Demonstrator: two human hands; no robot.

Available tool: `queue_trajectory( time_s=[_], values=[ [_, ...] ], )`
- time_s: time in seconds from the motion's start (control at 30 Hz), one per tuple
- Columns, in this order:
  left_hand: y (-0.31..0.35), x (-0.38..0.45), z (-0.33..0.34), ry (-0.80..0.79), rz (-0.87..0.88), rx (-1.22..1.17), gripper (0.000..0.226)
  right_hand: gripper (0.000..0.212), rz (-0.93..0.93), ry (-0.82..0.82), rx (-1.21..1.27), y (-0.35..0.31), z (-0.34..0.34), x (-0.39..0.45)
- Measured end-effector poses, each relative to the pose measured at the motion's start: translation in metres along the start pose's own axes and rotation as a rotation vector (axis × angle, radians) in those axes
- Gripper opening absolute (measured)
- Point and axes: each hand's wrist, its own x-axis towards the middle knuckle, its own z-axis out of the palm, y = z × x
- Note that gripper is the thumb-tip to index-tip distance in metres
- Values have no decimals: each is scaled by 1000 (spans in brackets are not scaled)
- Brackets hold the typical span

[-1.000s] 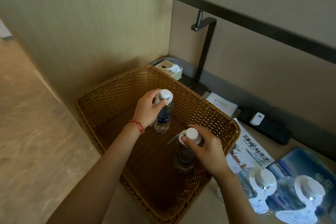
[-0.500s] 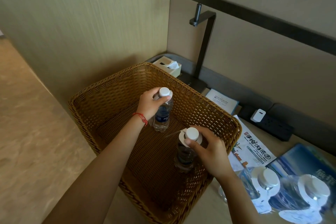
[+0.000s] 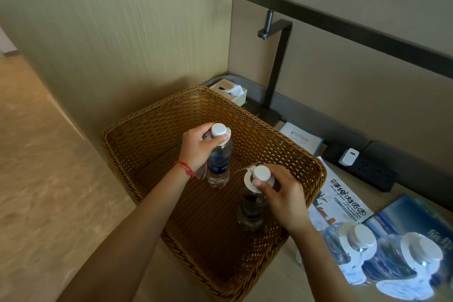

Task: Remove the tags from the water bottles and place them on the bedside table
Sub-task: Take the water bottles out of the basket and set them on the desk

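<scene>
My left hand (image 3: pixel 198 148) is wrapped round the neck of a clear plastic water bottle with a white cap (image 3: pixel 219 157), upright inside the brown woven wicker basket (image 3: pixel 282 152). My right hand (image 3: pixel 282 195) pinches the neck of a second clear white-capped bottle (image 3: pixel 252 206) just beside it, thumb on its round white paper tag (image 3: pixel 248 181). Two more tagged bottles (image 3: pixel 353 245) stand on the beige tabletop (image 3: pixel 416 193)

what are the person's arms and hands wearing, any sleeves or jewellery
Both forearms are bare, with no sleeves in view. The left hand has a thin red string bracelet knotted around the wrist. The right hand shows no bracelet, watch or glove, and no rings are visible on the fingers of either hand.
</scene>
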Motion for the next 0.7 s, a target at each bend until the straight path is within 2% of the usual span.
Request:
queue_trajectory(
  time_s=[0.3,0.57,0.7],
  values=[
    [44,-20,-41,83,45,-211,23,22,-71,96,19,-41,-15,4],
    [85,-46,-74,153,91,-268,21,23,-129,122,27,-81,-28,-5],
    [111,-69,-88,178,129,-257,30,20,-140,157,97,-99,-38,-17]
  ],
)
